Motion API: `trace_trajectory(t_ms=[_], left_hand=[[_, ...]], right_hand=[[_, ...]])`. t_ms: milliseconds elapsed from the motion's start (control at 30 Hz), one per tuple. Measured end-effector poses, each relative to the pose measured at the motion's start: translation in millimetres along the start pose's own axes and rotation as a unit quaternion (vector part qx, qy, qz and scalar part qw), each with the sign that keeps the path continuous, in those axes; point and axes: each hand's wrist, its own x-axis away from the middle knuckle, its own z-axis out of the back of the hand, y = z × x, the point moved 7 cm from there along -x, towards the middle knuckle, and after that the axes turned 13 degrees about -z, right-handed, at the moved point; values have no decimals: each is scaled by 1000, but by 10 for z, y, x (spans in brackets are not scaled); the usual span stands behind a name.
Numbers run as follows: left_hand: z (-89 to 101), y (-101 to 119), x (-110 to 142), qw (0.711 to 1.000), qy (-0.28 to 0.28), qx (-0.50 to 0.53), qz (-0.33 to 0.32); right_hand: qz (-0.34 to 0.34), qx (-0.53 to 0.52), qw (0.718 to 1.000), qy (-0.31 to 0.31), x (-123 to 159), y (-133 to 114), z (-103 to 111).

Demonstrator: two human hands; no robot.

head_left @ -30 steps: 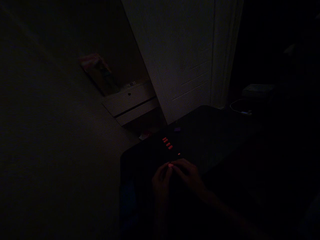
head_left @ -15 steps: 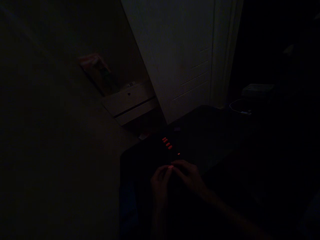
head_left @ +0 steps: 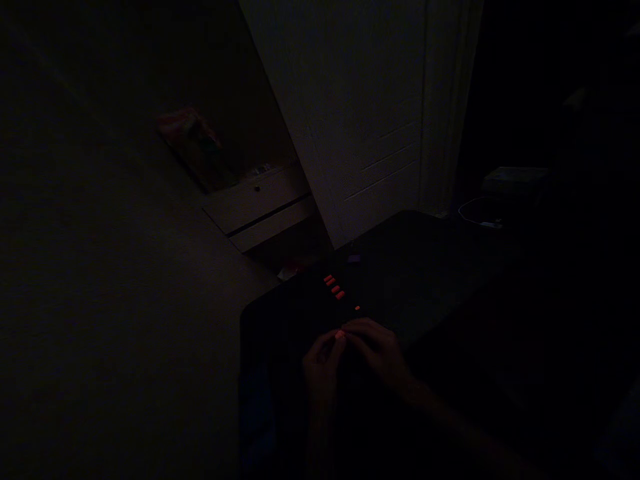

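The scene is very dark. My left hand (head_left: 321, 363) and my right hand (head_left: 381, 347) meet over the dark table, fingertips pinched together on a small glowing red-orange piece (head_left: 340, 335). Its exact kind is too dim to make out, and fingers cover part of it. Just beyond my right fingertips lies a tiny orange bit (head_left: 357, 308). Farther off, several short red-orange pieces (head_left: 335, 289) lie in a slanting row on the tabletop.
The dark table (head_left: 415, 267) carries a small purplish object (head_left: 354, 259) near its far edge. Behind it stand a pale door (head_left: 370, 133) and a drawer unit (head_left: 265, 200). A white cable (head_left: 470, 217) lies at the right, near a box-like object (head_left: 517, 175).
The pinched piece and my fingertips have shifted very slightly left. The picture has grown a little darker. The pieces on the table have stayed in place.
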Motion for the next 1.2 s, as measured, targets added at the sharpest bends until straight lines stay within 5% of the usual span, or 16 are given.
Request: trace_trajectory(t_ms=[500,667,1200], left_hand=[[39,-1,-1,999,41,11,6],[-28,17,6,1000,-7,22,12],[-41,-35,15,998,-16,52,31]], right_hand=[[-4,-6,1000,-30,22,9,-47],[-10,2,1000,-24,5,48,-44],[-19,6,999,-35,-3,36,-60]])
